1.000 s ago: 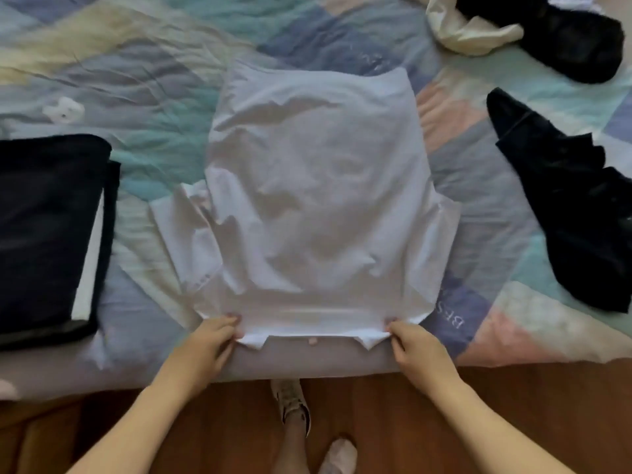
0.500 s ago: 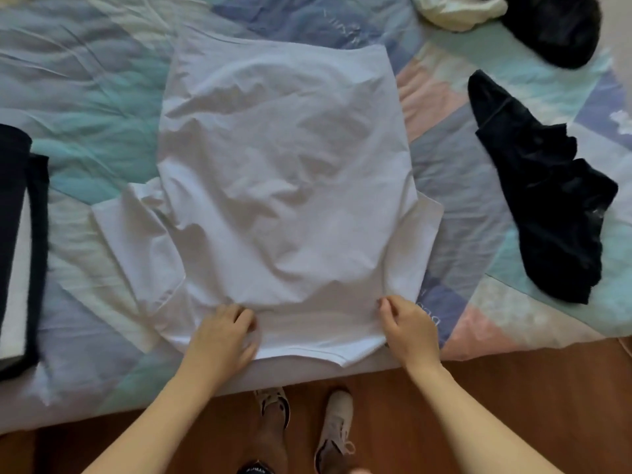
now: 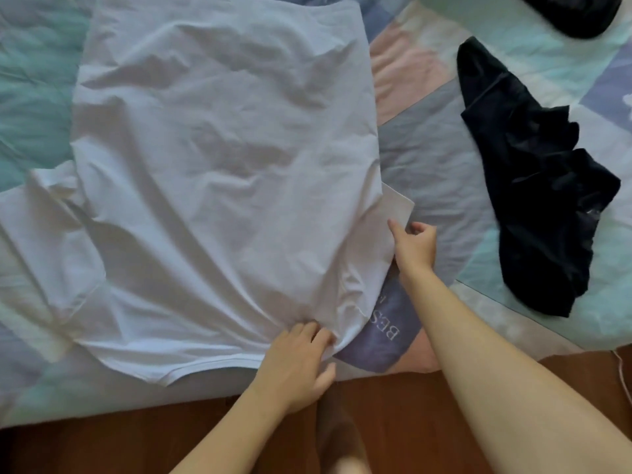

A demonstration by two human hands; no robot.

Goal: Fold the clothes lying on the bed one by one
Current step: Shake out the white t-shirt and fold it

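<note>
A white T-shirt [image 3: 219,159] lies spread flat on the bed, its collar end at the near edge and its hem far away. My left hand [image 3: 301,360] rests on the shirt's near right shoulder, and its fingertips bunch the cloth there. My right hand [image 3: 413,248] is at the edge of the right sleeve [image 3: 386,234], forefinger stretched along the cloth, thumb and other fingers curled at the sleeve's rim. The left sleeve [image 3: 44,241] lies crumpled out to the left.
A crumpled black garment [image 3: 543,186] lies on the patchwork quilt [image 3: 441,165] to the right. Another dark garment [image 3: 574,12] sits at the top right corner. The bed's near edge meets a wooden floor [image 3: 393,415], where my leg shows.
My left hand has slid right along the collar edge to the right shoulder. My right hand has moved up and outward to the right sleeve. The view has shifted left and closer.
</note>
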